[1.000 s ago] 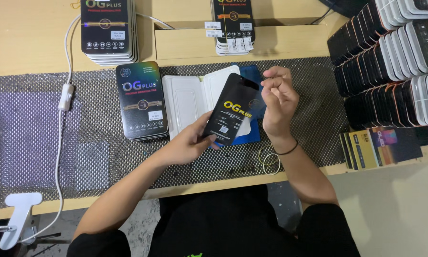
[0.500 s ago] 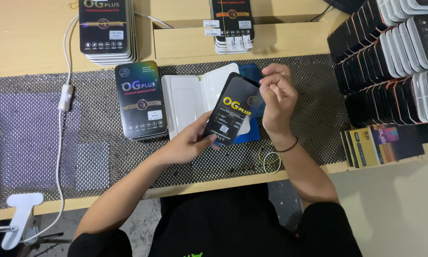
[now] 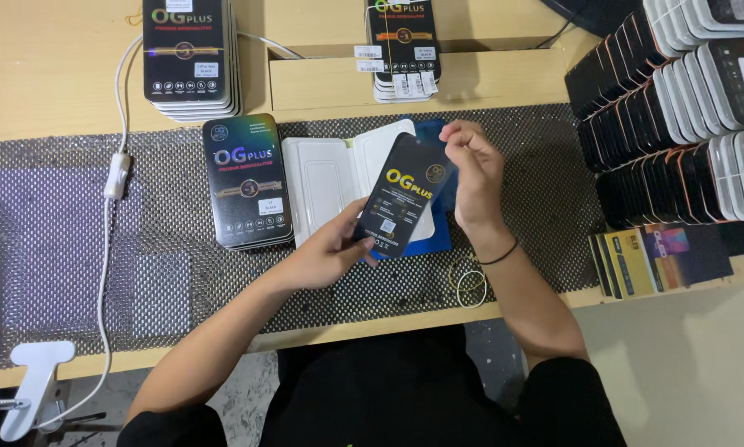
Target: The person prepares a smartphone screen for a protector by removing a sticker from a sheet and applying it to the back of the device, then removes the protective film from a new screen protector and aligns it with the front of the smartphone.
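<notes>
Hands first: my left hand (image 3: 332, 252) grips the lower end of a flat black rectangular sleeve with yellow lettering (image 3: 403, 196), thumb across its front, while my right hand (image 3: 474, 176) pinches its upper right corner with the fingertips. Both are closed on it, and it hangs tilted just above the dark mesh mat (image 3: 537, 190) covering the wooden bench. Under it lie an open white plastic tray (image 3: 332, 178) and a blue sheet (image 3: 436, 238). Just left of the tray sits a stack of black rounded boxes (image 3: 248, 182). Near my right wrist lie thin rubber bands (image 3: 469, 280).
</notes>
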